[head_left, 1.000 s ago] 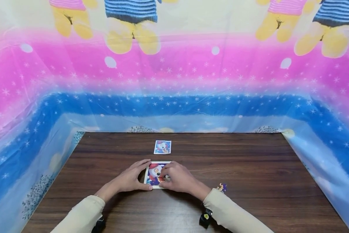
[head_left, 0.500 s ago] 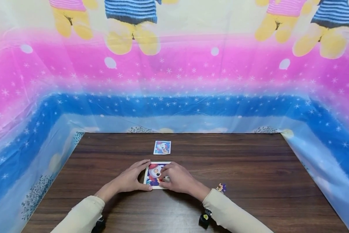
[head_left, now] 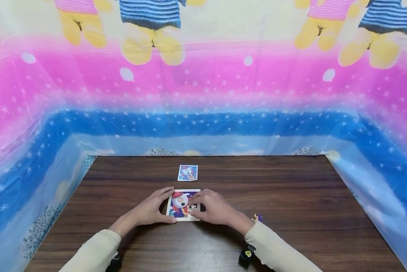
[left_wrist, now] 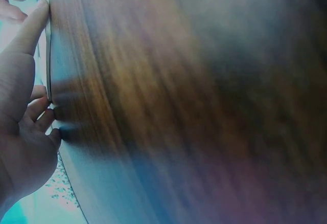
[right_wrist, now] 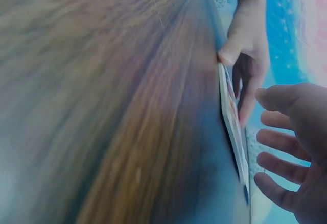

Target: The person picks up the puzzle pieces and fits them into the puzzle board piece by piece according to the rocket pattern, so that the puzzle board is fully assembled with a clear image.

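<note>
A small square picture puzzle (head_left: 180, 200) with a white frame lies flat on the wooden table in the head view. It shows a white cartoon face with red, on a purple ground. My left hand (head_left: 151, 207) holds its left side, thumb on the near corner and fingers at the far corner. Over the right side hovers my right hand (head_left: 213, 207), fingers loosely bent and spread; nothing shows between them in the right wrist view, where the puzzle (right_wrist: 232, 116) appears edge-on. Part of its right side is hidden under that hand. A loose purple and yellow piece (head_left: 257, 217) lies beside the right wrist.
Behind the puzzle lies a small printed card (head_left: 188, 172) with a similar picture. The dark wooden table (head_left: 274, 181) is enclosed by a pink and blue patterned cloth (head_left: 203, 122) at the back and sides.
My right hand has drawn back slightly to the right and its fingers have spread, uncovering more of the puzzle. The left hand stays at the puzzle's left side.
</note>
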`<state>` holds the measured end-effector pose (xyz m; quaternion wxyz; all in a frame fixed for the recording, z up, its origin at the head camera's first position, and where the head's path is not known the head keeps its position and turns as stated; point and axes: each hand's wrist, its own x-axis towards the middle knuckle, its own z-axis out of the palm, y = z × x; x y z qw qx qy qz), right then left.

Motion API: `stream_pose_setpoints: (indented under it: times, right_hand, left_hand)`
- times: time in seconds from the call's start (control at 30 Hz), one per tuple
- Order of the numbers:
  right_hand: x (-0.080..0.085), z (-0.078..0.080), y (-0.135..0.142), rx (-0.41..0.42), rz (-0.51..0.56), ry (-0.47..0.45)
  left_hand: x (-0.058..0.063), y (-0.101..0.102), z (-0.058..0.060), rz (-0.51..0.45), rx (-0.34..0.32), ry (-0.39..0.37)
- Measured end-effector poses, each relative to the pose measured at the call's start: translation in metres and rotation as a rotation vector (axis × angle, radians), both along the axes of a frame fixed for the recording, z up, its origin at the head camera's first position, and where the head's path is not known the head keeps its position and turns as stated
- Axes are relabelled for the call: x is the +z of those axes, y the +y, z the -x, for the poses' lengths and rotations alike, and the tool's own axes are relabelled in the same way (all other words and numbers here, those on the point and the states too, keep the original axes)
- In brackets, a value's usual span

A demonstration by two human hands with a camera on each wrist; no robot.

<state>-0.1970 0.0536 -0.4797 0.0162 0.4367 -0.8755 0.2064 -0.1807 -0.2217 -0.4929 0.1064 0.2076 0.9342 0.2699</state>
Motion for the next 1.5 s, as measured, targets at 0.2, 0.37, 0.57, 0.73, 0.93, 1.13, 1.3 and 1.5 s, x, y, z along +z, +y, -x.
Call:
stream_pose_setpoints:
  times: [0.2,0.37,0.57,0.73,0.93,1.13,1.3,1.5]
  right_hand:
    - [0.007,-0.004,0.031,-0.058,0.070,-0.036]
    - [0.007,-0.008,0.062,-0.113,0.114,-0.025]
    - [0.003,-0.010,0.102,-0.164,0.153,-0.012]
    - [-0.003,-0.011,0.133,-0.206,0.135,-0.008]
    - [-0.008,-0.012,0.162,-0.246,0.138,0.007]
    - [-0.016,-0.014,0.183,-0.269,0.121,0.060]
    - [-0.020,-0.019,0.195,-0.277,0.103,0.083]
    - [-0.023,-0.025,0.202,-0.307,0.049,0.038]
  left_hand:
    - [0.000,0.000,-0.001,0.001,0.008,0.002]
    - [-0.001,0.000,-0.002,0.001,0.008,0.001]
    - [-0.001,-0.001,-0.002,0.004,0.013,0.005]
    - [-0.001,-0.002,0.000,0.006,0.010,0.004]
    - [-0.001,-0.001,0.001,0.010,0.002,0.015]
    - [-0.001,0.000,0.002,0.004,0.001,0.009]
    - [-0.001,0.001,0.002,0.005,0.000,0.010]
    - [-0.002,0.000,0.001,0.006,0.001,0.011]
